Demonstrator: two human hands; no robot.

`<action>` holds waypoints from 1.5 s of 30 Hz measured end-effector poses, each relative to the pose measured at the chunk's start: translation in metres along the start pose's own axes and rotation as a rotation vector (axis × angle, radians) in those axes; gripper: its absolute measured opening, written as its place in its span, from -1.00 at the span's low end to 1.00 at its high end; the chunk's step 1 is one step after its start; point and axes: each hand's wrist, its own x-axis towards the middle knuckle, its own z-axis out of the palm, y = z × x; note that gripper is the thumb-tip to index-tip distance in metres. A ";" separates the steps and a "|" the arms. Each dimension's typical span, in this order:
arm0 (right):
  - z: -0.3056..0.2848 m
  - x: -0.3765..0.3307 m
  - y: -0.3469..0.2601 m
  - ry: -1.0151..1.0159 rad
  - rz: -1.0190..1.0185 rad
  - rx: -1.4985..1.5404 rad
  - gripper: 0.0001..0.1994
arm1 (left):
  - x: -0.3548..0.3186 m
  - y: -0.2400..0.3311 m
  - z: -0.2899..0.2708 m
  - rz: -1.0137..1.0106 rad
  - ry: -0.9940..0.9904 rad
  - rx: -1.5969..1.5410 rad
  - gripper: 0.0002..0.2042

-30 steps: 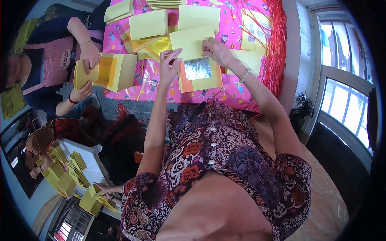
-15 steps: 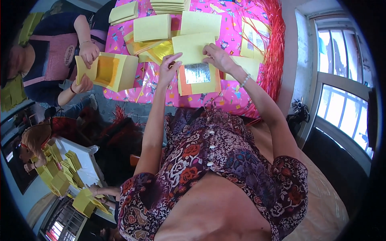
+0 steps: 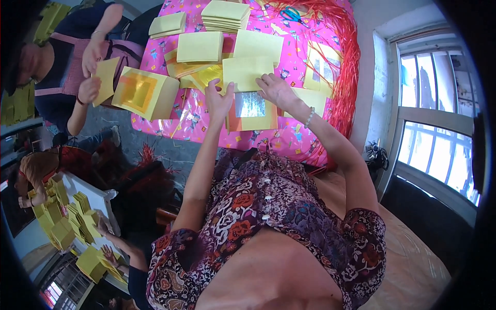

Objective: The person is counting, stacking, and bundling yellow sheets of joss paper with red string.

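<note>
In front of me, a yellow paper sheet [image 3: 248,71] stands partly raised above a sheet with a silver foil square [image 3: 250,105] bordered in orange. My left hand [image 3: 219,101] is at its lower left corner, thumb and fingers apart, thumb by the paper edge. Closed fingers of my right hand [image 3: 279,94] grip the sheet's lower right edge; their tips are partly hidden. Behind it lies another yellow sheet [image 3: 258,47], with a folded yellow stack [image 3: 200,48] to its left.
A pink patterned cloth [image 3: 147,85] covers the table. Red plastic strands [image 3: 347,67] hang along its right side, with blue-handled scissors [image 3: 293,15] at the back. On the left, a co-worker's hand [image 3: 89,90] holds a yellow sheet beside a gold-foiled stack [image 3: 168,98]. Others work at a white table [image 3: 106,199].
My view has shifted slightly. My left thumb and fingers have spread wider, and my right hand stays at the sheet's edge. The co-worker has lifted a yellow sheet away from the gold-foiled stack.
</note>
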 end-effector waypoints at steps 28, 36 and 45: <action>-0.017 -0.202 0.043 0.697 1.237 1.529 -0.66 | -0.155 0.053 0.094 0.123 -0.740 -0.385 -0.38; 0.031 -0.181 0.047 0.539 1.156 1.396 -0.74 | -0.166 0.014 0.134 0.697 -0.633 0.420 -0.44; 0.087 -0.197 0.058 0.448 1.172 1.166 -0.76 | -0.159 0.020 0.141 0.715 -0.756 0.610 -0.47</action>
